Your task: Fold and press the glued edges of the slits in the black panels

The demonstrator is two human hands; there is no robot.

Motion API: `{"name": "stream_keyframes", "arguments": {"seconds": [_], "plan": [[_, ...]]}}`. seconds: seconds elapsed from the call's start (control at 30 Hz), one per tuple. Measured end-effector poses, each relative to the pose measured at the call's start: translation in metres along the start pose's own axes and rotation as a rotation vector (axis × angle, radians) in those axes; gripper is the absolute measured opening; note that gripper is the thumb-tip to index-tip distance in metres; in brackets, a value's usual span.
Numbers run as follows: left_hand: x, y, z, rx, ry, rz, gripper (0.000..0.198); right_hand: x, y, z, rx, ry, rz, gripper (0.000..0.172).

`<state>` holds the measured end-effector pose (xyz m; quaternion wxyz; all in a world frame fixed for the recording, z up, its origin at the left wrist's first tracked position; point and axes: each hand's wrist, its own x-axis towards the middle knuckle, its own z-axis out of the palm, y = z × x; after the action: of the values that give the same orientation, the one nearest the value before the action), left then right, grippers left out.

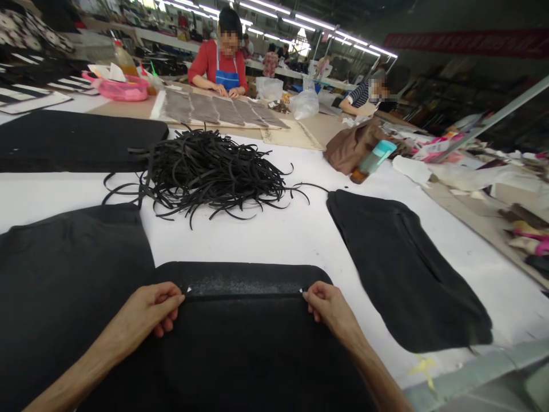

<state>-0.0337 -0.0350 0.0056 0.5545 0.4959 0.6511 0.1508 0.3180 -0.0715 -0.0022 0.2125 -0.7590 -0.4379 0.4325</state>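
Observation:
A black leather-like piece lies in front of me, with a straight dark edge running between my hands. My left hand is closed, thumb and finger pinching the left end of that edge. At the right end, my right hand pinches it the same way. Beyond the edge, a band with a whitish, speckled sheen crosses a black panel with rounded corners. A small white triangle shows beside each set of fingertips. Whether the edge belongs to a separate strip or to the piece itself, I cannot tell.
A tangled heap of thin black strips lies ahead on the white table. Black panels are at left; a slotted black stack is at right. Farther off are a teal-lidded bottle, a pink basket and a person in red.

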Motion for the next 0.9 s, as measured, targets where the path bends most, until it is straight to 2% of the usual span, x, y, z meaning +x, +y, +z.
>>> {"name": "stream_keyframes", "arguments": {"seconds": [0.13, 0.53, 0.67, 0.9], "plan": [[0.002, -0.001, -0.001, -0.027, -0.011, -0.021, 0.037, 0.003, 0.003, -0.002, -0.026, -0.031, -0.014, 0.015], [0.003, 0.000, 0.000, -0.037, -0.011, -0.027, 0.035, 0.006, 0.003, 0.001, -0.098, -0.003, 0.027, 0.014], [0.000, 0.003, 0.001, -0.038, 0.005, -0.025, 0.032, 0.006, 0.005, 0.001, -0.127, -0.012, 0.012, 0.017], [-0.001, 0.003, 0.003, -0.064, 0.029, -0.008, 0.020, 0.016, 0.020, -0.003, -0.122, -0.099, 0.023, 0.028]]}}
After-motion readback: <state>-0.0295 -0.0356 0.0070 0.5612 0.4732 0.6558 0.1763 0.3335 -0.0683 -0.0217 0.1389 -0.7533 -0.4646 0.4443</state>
